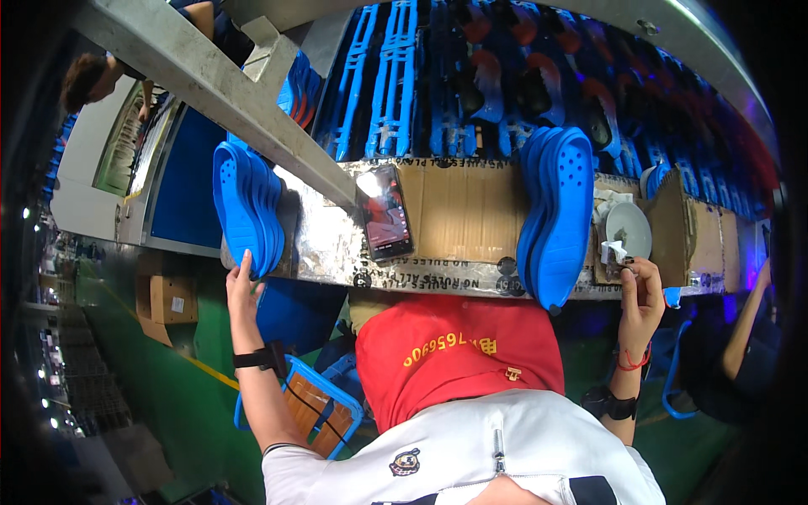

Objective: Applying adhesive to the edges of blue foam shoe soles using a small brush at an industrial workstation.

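- left hand (241, 290): at 9 o'clock of the view centre, fingers stretched out and loose, index tip touching the lower edge of the left stack of blue soles (247, 208); nothing gripped. black band on the wrist.
- left stack of blue soles: several soles standing on edge, leaning together, on the foil-covered left end of the bench (324, 244), just under the grey metal beam (210, 80).
- right hand (640, 295): at 3 o'clock, fingers pinched on a small white wad (613, 251); whether cloth or paper cannot be told. red cord and a black band on the wrist.
- white dish (629, 229): round, just above the right hand, at 12 o'clock from it, inside a brown cardboard box (673, 219).
- right stack of blue soles (557, 215): taller pile on edge, perforated face outward, at 9 o'clock from the right hand, near but apart from it.
- phone (384, 212): lying flat on the bench between the two stacks, screen lit, at 12 o'clock of the view centre.
- cardboard sheet (463, 215): covers the middle of the bench, beside the phone.
- blue racks (396, 76): at 12 o'clock beyond the bench, holding dark shoe parts.
- red apron (454, 353): over the person's lap, below the bench edge.
- blue crate (316, 404): on the green floor at 7 o'clock.
- another person (93, 76): at 10 o'clock, far left, behind the beam.
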Tool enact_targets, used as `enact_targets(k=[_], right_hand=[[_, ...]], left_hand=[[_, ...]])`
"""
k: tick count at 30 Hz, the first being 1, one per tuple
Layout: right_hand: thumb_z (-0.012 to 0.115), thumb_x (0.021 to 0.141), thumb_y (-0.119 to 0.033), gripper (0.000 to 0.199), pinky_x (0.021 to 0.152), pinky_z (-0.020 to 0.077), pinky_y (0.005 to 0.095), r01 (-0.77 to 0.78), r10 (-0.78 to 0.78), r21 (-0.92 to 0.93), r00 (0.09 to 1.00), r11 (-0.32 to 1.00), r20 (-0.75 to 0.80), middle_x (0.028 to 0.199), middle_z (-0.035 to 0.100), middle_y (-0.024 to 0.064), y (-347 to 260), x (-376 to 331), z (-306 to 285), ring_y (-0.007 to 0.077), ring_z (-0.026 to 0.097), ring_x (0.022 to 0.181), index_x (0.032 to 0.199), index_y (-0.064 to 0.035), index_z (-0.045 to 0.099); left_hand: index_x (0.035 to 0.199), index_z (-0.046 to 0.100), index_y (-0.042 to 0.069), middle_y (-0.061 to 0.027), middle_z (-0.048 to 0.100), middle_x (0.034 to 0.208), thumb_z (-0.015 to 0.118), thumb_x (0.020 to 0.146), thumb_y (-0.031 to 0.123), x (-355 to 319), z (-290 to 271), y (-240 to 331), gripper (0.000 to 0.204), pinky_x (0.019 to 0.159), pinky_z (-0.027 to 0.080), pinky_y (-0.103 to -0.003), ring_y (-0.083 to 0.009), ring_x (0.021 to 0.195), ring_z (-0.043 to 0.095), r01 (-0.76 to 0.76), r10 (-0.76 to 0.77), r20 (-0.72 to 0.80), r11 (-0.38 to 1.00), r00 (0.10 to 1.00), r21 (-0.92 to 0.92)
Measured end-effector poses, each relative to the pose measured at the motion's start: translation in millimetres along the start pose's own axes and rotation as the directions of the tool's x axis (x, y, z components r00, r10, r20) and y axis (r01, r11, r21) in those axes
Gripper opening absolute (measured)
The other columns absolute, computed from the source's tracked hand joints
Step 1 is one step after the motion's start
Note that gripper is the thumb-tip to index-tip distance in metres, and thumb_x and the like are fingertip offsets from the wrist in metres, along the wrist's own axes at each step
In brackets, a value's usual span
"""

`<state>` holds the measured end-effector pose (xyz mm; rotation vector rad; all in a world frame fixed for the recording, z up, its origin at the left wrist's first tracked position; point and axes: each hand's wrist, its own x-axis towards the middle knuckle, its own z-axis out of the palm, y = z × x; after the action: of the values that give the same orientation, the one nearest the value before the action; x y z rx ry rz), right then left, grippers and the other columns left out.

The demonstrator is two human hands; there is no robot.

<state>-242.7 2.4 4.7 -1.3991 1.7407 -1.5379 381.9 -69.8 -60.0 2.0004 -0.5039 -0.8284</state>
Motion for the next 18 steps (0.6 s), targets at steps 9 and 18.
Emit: enact_targets(k=[9,18], right_hand=[[0.058,0.087,0.000,0.005,0.066,0.0384,0.0182,-0.083,0.082,0.005,0.995,0.997,0.060,0.101,0.052,0.0054,-11.3,-6.4,5.7,0.0061,0.048,0.077,0.092,0.0012,0.057],[0.058,0.086,0.000,0.004,0.064,0.0364,0.0175,-0.102,0.101,0.010,0.993,0.995,0.053,0.098,0.054,0.0042,-12.4,-8.0,14.9,0.0053,0.046,0.074,0.090,0.0018,0.057]], left_hand=[[0.119,0.049,0.004,-0.0126,0.053,0.118,0.071,0.079,0.039,7.7,4.4,23.1,0.057,0.081,0.049,-0.039,-0.0274,0.103,0.054,0.251,-0.103,0.398,0.906,0.911,-0.340],[0.132,0.037,0.002,-0.0112,0.050,0.127,0.067,0.083,0.035,-104.3,18.2,-26.6,0.067,0.098,0.040,-0.044,-0.0287,0.116,0.049,0.126,0.129,0.411,0.833,0.902,-0.539]])
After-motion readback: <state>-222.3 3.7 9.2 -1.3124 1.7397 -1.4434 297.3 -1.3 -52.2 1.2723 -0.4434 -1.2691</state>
